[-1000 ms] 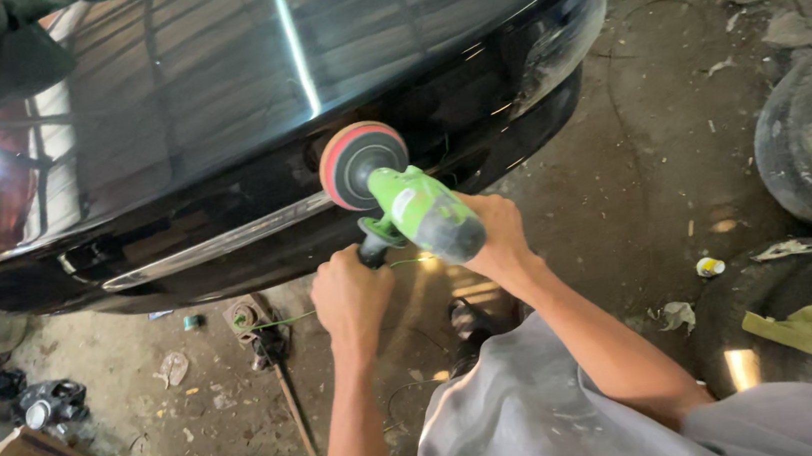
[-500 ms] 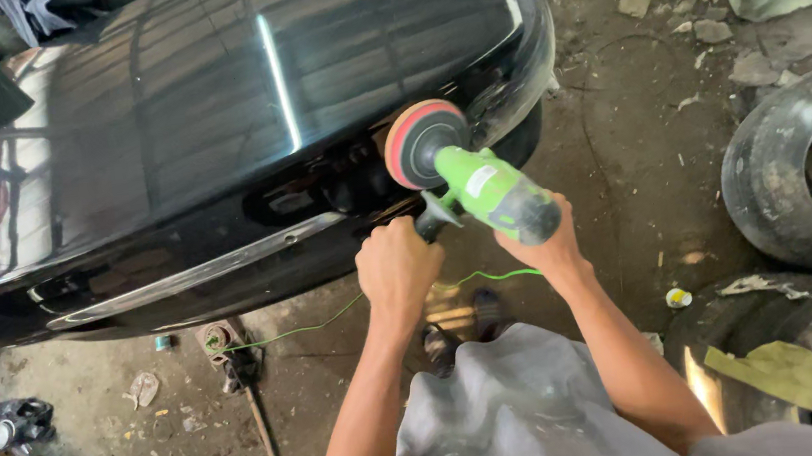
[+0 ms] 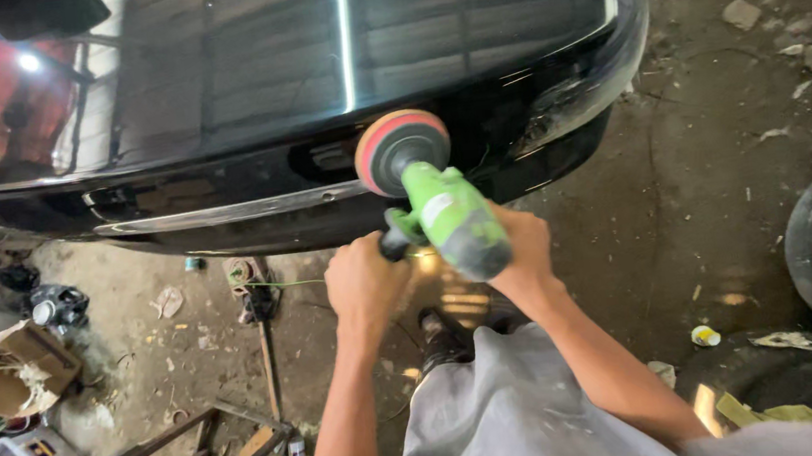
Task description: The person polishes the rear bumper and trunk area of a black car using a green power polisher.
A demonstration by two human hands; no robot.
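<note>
Green polisher (image 3: pixel 445 216) within both hands' fingers (image 3: pixel 361 263)

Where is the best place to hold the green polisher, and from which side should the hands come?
Judging by its shape, grip the green polisher at two places: left hand around the black side handle from the left, right hand around the rear body from behind, away from the pad.

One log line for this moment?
left hand: grips side handle | right hand: holds green polisher | pad: against black car
</note>
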